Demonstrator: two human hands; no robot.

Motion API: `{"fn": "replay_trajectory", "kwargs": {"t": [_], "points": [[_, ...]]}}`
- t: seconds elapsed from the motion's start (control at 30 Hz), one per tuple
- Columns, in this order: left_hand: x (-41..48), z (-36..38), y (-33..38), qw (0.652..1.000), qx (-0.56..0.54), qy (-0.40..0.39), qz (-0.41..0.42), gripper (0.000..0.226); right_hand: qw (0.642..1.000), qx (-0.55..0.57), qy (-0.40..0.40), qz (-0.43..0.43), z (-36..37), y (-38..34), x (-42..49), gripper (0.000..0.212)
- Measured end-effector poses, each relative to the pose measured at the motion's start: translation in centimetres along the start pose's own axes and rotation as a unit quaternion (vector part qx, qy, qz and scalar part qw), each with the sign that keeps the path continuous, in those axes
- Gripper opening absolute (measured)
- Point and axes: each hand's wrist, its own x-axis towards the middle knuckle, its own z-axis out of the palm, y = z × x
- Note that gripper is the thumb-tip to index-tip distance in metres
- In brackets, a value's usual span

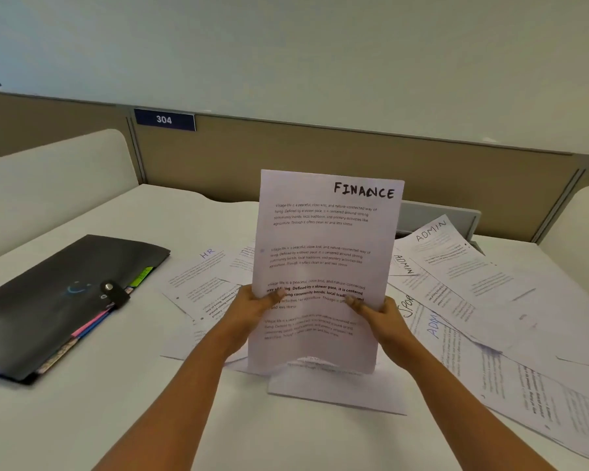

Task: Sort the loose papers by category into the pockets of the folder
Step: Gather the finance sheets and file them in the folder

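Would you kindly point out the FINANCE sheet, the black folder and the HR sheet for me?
FINANCE sheet (323, 239): head view, on its printed upper middle.
black folder (58, 294): head view, on its dark front flap.
HR sheet (198, 275): head view, just below its handwritten heading.

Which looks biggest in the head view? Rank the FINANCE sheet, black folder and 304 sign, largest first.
1. FINANCE sheet, though it is held up nearer the camera, so its lead over the folder is unsure.
2. black folder, lying flat on the desk.
3. 304 sign, clearly smallest and farthest away.
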Motion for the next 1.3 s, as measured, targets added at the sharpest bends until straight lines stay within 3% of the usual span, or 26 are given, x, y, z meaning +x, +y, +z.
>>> {"fn": "replay_trajectory", "kwargs": {"t": [0.13, 0.33, 0.5, 0.6, 0.67, 0.73, 0.87, 0.93, 1.03, 1.13, 1.3], "points": [[-0.3, -1.8, 0.4, 1.0, -0.011, 0.013, -0.009, 0.015, 0.999, 0.024, -0.023, 0.001, 1.0, -0.5, 0.5, 0.022], [-1.8, -6.2, -0.8, 0.995, 0.029, 0.098, -0.006, 0.012, 0.996, 0.087, -0.002, 0.029, 5.1, -0.4, 2.6, 0.017], [-3.5, -12.8, -1.1, 0.983, 0.101, 0.145, -0.048, 0.016, 0.991, 0.124, 0.017, 0.047, 10.2, 0.6, 4.4, 0.036], [-4.0, -18.2, -1.6, 0.948, 0.191, 0.255, -0.002, 0.019, 0.986, 0.153, 0.029, 0.062, 13.5, 1.6, 5.2, 0.056], [-4.4, -21.7, -1.8, 0.891, 0.291, 0.347, 0.038, 0.021, 0.987, 0.145, 0.036, 0.067, 15.0, 2.1, 5.7, 0.049], [-4.4, -24.9, -2.0, 0.837, 0.39, 0.38, 0.045, 0.027, 0.987, 0.142, 0.034, 0.06, 16.2, 2.3, 6.1, 0.043], [-2.6, -29.3, -3.3, 0.797, 0.548, 0.253, -0.024, 0.056, 0.989, 0.134, 0.022, 0.052, 17.9, 2.4, 6.5, 0.076], [-1.7, -30.1, -3.9, 0.77, 0.608, 0.181, -0.063, 0.069, 0.99, 0.132, 0.027, 0.049, 18.3, 2.6, 6.8, 0.061], [-0.8, -30.3, -4.6, 0.767, 0.626, 0.11, -0.09, 0.098, 0.989, 0.128, 0.039, 0.056, 18.7, 2.6, 6.8, 0.016], [0.0, -29.9, -5.3, 0.754, 0.645, 0.069, -0.106, 0.134, 0.989, 0.124, 0.044, 0.063, 18.6, 2.4, 6.8, 0.014], [0.0, -28.8, -6.3, 0.738, 0.667, 0.046, -0.092, 0.111, 0.987, 0.144, 0.046, 0.058, 18.6, 2.0, 6.7, 0.045]]}}
